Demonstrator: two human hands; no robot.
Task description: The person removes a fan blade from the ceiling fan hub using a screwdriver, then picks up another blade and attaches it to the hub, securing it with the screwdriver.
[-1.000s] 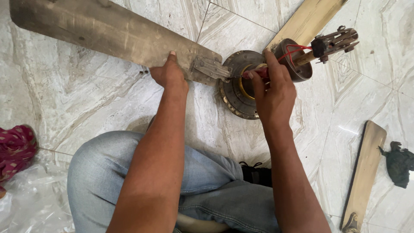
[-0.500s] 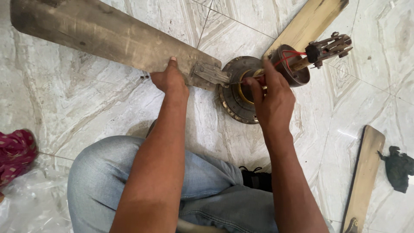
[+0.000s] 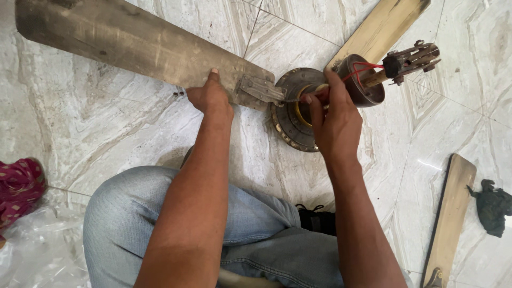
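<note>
I see the left hand (image 3: 210, 98) pressing on a dusty fan blade (image 3: 133, 45) near its metal bracket (image 3: 261, 89). The right hand (image 3: 336, 120) grips the rod at the fan motor (image 3: 293, 114), beside a brown cup (image 3: 362, 80) with red wires. A loose blade (image 3: 450, 213) and a dark rag (image 3: 493, 207) lie on the tile floor (image 3: 106, 138).

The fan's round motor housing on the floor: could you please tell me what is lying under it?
The motor housing rests on the marble floor tiles. A pale wooden blade runs out from behind it. The right hand covers its centre, so the underside and shaft base cannot be seen.
</note>
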